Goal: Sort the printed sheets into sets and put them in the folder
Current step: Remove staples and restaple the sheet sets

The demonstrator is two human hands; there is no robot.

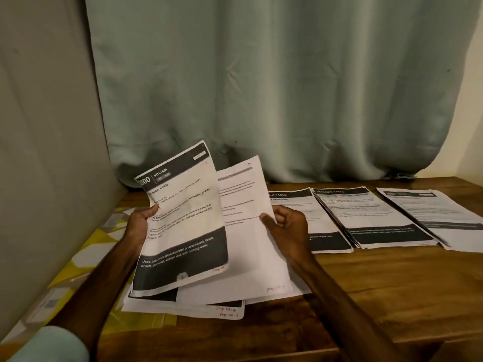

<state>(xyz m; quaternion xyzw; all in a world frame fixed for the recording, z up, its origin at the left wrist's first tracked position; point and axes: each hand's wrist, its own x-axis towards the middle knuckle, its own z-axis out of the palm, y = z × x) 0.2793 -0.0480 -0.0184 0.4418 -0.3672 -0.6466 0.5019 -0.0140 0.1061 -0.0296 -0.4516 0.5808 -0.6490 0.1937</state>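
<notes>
Both hands are up over the wooden surface (366, 283), each with paper. The left hand (141, 223) grips the left edge of a printed sheet headed "KITCHEN" and "baby bottle" (183, 218), thumb on the front and fingers curled behind, and the sheet is lifted and tilted. The right hand (287, 228) pinches the right edge of a plainer white sheet (245, 199), which sits partly behind the kitchen one. Beneath them a loose stack of sheets (209, 304) lies fanned on the surface near the front edge. Off to the right, three sorted piles sit side by side: the first pile (329, 241) is partly hidden by the right hand, the middle pile (366, 218) is just beside it, and the third pile (439, 218) is furthest right. A yellow-patterned flat item (86, 257) lies at the left; I cannot tell whether it is the folder. A pale green curtain (261, 87) hangs behind.
</notes>
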